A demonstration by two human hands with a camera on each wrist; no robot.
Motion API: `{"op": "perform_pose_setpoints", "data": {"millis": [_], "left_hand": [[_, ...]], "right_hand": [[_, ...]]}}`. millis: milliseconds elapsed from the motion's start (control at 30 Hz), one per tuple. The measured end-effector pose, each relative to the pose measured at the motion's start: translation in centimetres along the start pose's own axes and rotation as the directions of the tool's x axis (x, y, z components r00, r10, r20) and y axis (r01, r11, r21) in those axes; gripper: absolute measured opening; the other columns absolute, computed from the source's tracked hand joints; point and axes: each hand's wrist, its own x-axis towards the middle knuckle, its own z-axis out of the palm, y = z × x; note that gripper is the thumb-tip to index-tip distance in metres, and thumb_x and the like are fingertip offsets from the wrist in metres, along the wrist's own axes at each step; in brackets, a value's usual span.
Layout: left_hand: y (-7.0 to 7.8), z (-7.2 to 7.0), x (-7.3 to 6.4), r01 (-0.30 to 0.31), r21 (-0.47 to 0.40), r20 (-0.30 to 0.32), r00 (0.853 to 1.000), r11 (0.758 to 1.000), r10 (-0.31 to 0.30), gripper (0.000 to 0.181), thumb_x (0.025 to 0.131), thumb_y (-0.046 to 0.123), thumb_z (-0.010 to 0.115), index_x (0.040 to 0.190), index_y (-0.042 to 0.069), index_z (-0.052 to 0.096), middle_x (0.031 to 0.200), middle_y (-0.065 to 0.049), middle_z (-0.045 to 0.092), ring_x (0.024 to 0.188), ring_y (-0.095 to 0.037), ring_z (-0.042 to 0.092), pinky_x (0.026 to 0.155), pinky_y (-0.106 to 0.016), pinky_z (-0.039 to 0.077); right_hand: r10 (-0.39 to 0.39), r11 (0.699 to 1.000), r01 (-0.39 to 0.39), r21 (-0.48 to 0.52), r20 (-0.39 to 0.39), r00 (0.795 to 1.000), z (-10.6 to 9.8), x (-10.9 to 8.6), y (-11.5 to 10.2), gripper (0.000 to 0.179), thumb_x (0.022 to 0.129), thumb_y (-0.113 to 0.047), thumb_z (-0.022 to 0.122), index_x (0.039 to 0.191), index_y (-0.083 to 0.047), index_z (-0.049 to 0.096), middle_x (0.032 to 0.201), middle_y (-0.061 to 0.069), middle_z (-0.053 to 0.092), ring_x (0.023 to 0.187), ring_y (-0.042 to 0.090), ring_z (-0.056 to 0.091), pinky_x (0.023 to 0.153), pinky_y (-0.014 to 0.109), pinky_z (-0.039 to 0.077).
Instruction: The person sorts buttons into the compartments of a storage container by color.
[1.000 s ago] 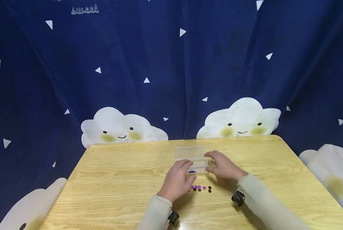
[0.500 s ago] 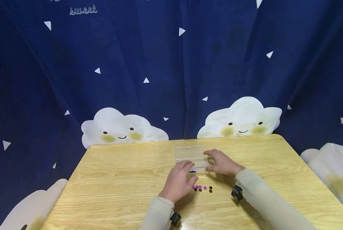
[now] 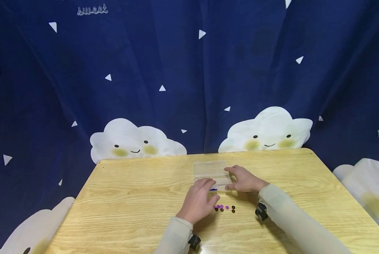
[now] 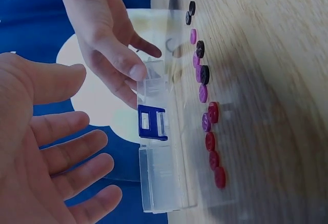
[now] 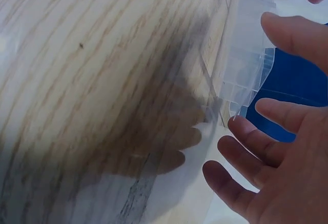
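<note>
A clear plastic box (image 3: 221, 181) with a blue latch (image 4: 152, 123) stands on the table, its clear lid (image 3: 209, 169) lying back. My left hand (image 3: 197, 201) hovers at the box's front left, fingers spread and loosely bent, holding nothing. At the right end of the box, my right hand (image 3: 245, 180) has its thumb and fingers apart around the corner; whether they touch it I cannot tell. In front of the box lie several small round buttons: purple ones (image 4: 203, 93), dark ones (image 4: 200, 49) and red ones (image 4: 220, 177). My left hand hides the red ones in the head view.
The wooden table (image 3: 129, 201) reaches back to a dark blue curtain (image 3: 145, 70) with white clouds and triangles. Each wrist carries a small black camera, one left (image 3: 194, 242) and one right (image 3: 261, 211).
My right hand has shifted slightly left along the end of the box. My left hand has drifted a little right, covering the red button seen earlier. Box and buttons stay in place.
</note>
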Motion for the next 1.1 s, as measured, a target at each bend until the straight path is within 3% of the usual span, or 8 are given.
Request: {"op": "perform_pose_setpoints", "data": {"millis": [500,867,1100], "left_hand": [[0.3,0.2,0.2,0.018,-0.068,0.03,0.999,0.998,-0.016,0.045,0.091,0.029,0.067,0.13,0.007,0.062,0.134,-0.009,0.063,0.123,-0.025,0.06,0.103,-0.039,0.052],[0.6,0.4,0.4,0.017,-0.098,0.034,0.999,0.995,-0.014,0.044,0.092,0.028,0.066,0.13,0.007,0.062,0.133,-0.008,0.064,0.122,-0.025,0.061,0.103,-0.04,0.051],[0.6,0.9,0.6,0.073,-0.139,0.071,0.995,0.988,-0.063,0.043,0.093,0.027,0.066,0.131,0.008,0.062,0.134,-0.008,0.064,0.125,-0.027,0.059,0.104,-0.044,0.05]], "right_hand": [[0.02,0.998,-0.021,0.057,0.011,1.0,0.6,0.2,0.0,0.071,0.079,-0.027,0.079,0.137,0.005,0.052,0.129,0.024,0.06,0.119,0.041,0.058,0.103,0.057,0.047],[0.012,0.997,-0.008,0.079,-0.047,0.999,1.2,0.0,0.4,0.07,0.073,-0.023,0.083,0.13,0.005,0.056,0.117,0.018,0.067,0.104,0.029,0.063,0.094,0.049,0.052],[0.019,0.997,-0.015,0.078,-0.05,0.999,1.3,0.0,0.5,0.069,0.075,-0.025,0.084,0.132,0.003,0.056,0.112,0.013,0.068,0.097,0.023,0.06,0.09,0.046,0.052]]}}
